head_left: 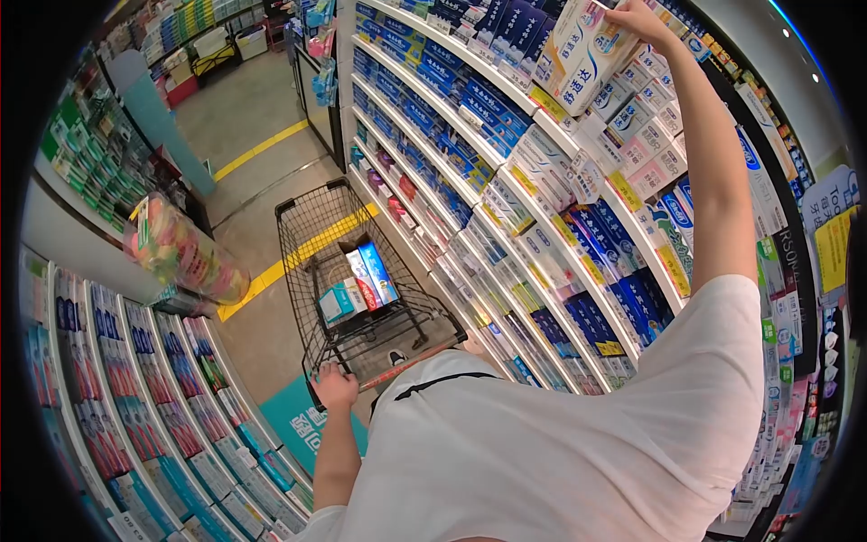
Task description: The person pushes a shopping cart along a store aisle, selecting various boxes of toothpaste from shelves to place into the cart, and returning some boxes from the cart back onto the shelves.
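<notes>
My right hand (638, 20) reaches up to the top shelf at the upper right, its fingers closed on the upper edge of a large white and orange box (582, 59) with blue lettering. My left hand (334, 385) rests at the left end of the handle of a black wire shopping cart (302, 271), its fingers curled over it. Inside the cart lie a blue and white box (377, 271), a red box (366, 294) and a teal and white box (340, 302). White and blue boxes stand beside the large box on the shelf.
Shelves of boxed goods (479, 117) run along the right side. Toothbrush packs hang on a rack (108, 397) at the lower left. Beyond the cart's left side stands a clear container of colourful items (194, 253). Yellow lines (262, 152) cross the floor.
</notes>
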A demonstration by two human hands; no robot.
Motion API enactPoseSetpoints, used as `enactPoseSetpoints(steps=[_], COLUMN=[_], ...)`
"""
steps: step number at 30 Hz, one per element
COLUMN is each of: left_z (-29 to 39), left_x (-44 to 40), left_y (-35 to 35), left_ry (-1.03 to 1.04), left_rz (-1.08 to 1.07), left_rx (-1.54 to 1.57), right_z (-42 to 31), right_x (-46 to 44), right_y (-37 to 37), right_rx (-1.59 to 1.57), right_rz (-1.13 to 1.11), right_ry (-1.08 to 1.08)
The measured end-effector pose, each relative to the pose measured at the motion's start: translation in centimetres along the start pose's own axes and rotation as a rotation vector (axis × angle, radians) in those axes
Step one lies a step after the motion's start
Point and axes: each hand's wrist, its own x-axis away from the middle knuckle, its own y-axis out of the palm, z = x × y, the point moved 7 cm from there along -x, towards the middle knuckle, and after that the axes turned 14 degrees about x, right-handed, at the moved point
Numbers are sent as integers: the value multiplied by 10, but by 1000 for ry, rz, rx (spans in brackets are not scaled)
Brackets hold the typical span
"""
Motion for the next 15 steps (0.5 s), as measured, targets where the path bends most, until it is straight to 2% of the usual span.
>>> enactPoseSetpoints(steps=[2,5,7,8,10,13,15], left_z=[0,-1,-4,-4,-1,5,5], left_x=[-1,-3,-5,-7,-7,-4,-4], left_y=[1,1,5,5,5,-2,-2], left_ry=[-1,4,1,-2,-5,-20,-32], left_rz=[-2,9,9,7,-1,-22,-34], left_rx=[-4,-3,1,4,6,10,13], right_z=[-6,-6,6,16,23,24,28], right_x=[1,-2,-14,-22,-26,-26,-22], right_y=[-1,-4,2,8,4,7,7], right_rx=[19,41,90,90,237,393,377], right_rz=[-13,-54,-194,-193,83,39,-6], right_ry=[-48,10,133,135,50,36,37])
